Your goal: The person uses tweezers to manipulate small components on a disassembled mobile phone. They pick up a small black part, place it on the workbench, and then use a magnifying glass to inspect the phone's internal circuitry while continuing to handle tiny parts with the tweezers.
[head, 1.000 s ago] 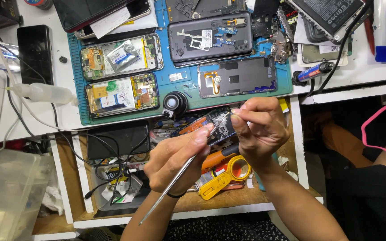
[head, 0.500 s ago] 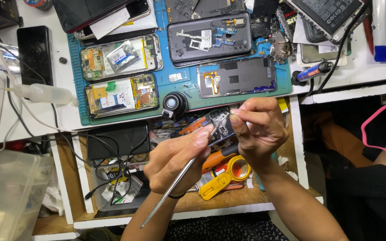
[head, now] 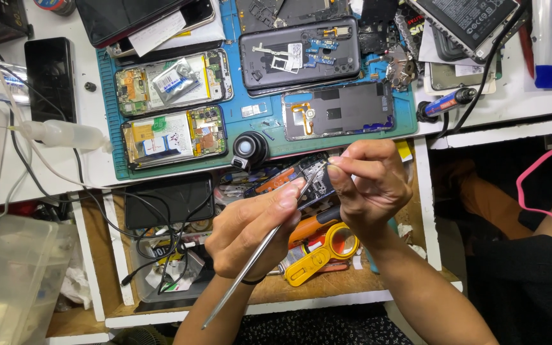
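Note:
My left hand (head: 253, 223) grips a long thin metal tool (head: 250, 268) whose tip reaches up to a small dark phone frame piece (head: 305, 179). My right hand (head: 368, 185) pinches the right side of that piece between thumb and fingers, holding it above an open drawer. Both hands meet over the piece, just below the blue work mat (head: 260, 137).
On the mat lie two opened phones (head: 170, 105) and two dark back covers (head: 301, 54). A round black loupe (head: 248, 148) sits at the mat's front edge. The drawer holds yellow tools (head: 324, 252) and cables (head: 161, 255). A clear squeeze bottle (head: 65, 133) lies on the left.
The hands and the small piece have stayed almost in place; the metal tool has shifted only slightly.

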